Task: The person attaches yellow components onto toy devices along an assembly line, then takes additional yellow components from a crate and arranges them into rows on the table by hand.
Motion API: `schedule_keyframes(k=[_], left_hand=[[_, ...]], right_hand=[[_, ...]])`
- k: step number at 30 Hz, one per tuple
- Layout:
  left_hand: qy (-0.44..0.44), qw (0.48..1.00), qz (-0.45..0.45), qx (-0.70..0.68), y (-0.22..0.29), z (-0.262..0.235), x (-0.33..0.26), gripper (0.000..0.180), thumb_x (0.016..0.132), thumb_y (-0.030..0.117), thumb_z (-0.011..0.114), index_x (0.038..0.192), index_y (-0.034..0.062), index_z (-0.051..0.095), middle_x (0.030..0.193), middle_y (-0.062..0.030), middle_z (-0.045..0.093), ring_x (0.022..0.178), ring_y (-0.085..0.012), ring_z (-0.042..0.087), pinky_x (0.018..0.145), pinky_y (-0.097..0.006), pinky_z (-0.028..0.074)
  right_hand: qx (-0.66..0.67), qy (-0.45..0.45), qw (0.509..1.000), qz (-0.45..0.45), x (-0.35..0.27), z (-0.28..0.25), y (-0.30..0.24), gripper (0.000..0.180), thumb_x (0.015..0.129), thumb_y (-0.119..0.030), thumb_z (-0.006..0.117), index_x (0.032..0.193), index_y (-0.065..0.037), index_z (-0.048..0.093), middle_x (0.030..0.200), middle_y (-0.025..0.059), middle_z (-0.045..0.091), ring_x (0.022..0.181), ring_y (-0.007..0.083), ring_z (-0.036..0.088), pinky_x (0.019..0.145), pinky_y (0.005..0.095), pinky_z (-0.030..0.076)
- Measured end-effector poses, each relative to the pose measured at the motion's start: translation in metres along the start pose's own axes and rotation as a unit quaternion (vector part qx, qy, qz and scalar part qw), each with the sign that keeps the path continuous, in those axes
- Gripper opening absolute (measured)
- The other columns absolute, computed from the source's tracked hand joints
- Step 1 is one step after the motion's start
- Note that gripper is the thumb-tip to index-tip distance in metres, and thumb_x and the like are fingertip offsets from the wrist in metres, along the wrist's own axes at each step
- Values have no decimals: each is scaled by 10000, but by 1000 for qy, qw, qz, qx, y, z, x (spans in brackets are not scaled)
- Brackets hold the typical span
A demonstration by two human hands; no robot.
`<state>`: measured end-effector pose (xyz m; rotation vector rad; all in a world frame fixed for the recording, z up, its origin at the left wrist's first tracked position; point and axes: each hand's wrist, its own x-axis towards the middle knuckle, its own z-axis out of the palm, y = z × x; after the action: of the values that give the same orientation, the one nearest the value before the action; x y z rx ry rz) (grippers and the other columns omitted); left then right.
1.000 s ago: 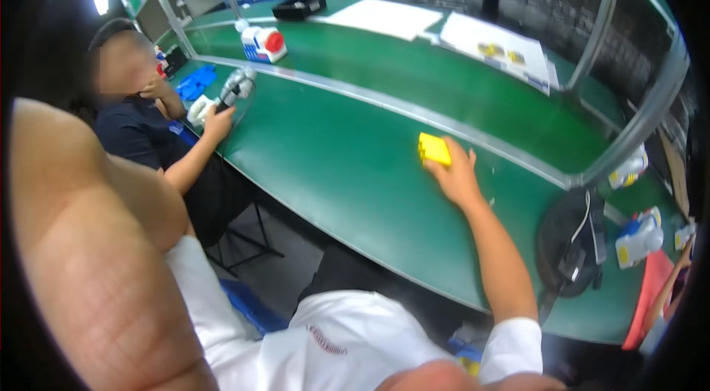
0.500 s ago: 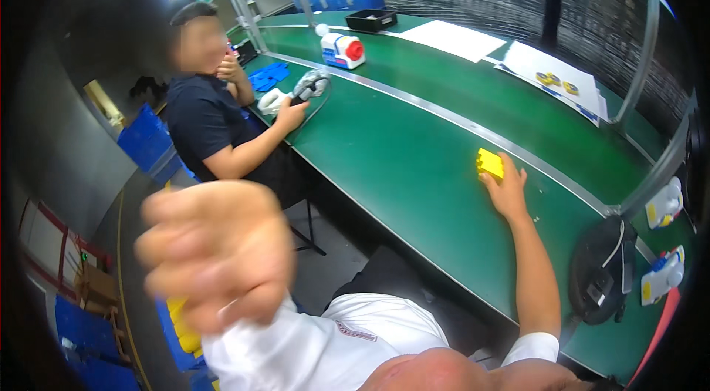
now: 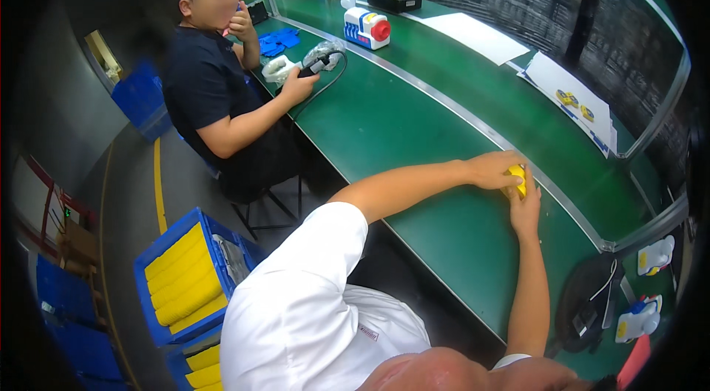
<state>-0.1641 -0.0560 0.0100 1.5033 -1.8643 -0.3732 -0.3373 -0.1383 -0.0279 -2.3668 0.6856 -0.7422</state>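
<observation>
Over the green bench, my left hand (image 3: 494, 169) and my right hand (image 3: 526, 211) meet at a small yellow block (image 3: 517, 181). The left fingers close around its far and left side, and the right fingers grip it from the near side. Much of the block is hidden by my fingers, so its exact kind does not show. My left arm reaches across from the left, while my right forearm lies along the right part of the bench.
A co-worker (image 3: 214, 88) sits at the left, holding a black handheld device with a cable (image 3: 318, 65). White bottles with red and blue parts (image 3: 367, 27), a black tray (image 3: 393, 0), paper sheets (image 3: 473, 36) and yellow rings (image 3: 567, 99) lie beyond. A black bag (image 3: 588, 302) rests at right; blue crates (image 3: 151, 301) hold yellow pieces.
My left hand has swung from the left foreground over to the bench and taken hold of the yellow block. My right hand still grips it, now turned and partly covering it.
</observation>
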Motion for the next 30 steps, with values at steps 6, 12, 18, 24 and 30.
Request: schedule_keyframes(k=[6,12,18,24,30], left_hand=[[68,993,57,-83,-12,27,-1,366,935,226,525,1257,52,530,1227,-176,504,1136,-357,522,980,-440,433],[61,992,65,-85,-8,29,-2,327,928,201,504,1211,40,476,1243,-189,436,1079,-390,512,966,-462,424],[104,988,40,-107,-2,29,-11,344,915,209,544,1201,28,481,1202,-201,458,1090,-406,506,944,-466,431],[102,988,5,-113,-3,28,-12,381,894,220,584,1204,14,503,1187,-197,493,1123,-379,503,970,-436,427],[113,989,21,-93,2,24,-16,361,887,229,599,1167,15,521,1148,-180,519,1105,-357,508,949,-411,438]], right_hand=[[117,53,991,43,-4,2,8,754,878,-146,707,1517,-103,309,1404,216,470,1317,357,436,1089,419,384],[123,41,991,21,-6,-2,-7,738,891,-124,696,1514,-81,302,1425,198,465,1283,324,488,1059,392,415],[165,29,984,63,-7,-8,-23,631,875,-110,714,1431,-42,426,1376,188,513,1250,298,523,1040,376,430],[82,21,994,68,-11,-1,-8,615,898,-251,702,1420,-56,441,1338,211,520,1230,356,516,1035,413,425],[64,21,996,52,-13,0,-8,613,888,-268,711,1408,-72,450,1332,217,511,1231,376,505,1022,423,429]])
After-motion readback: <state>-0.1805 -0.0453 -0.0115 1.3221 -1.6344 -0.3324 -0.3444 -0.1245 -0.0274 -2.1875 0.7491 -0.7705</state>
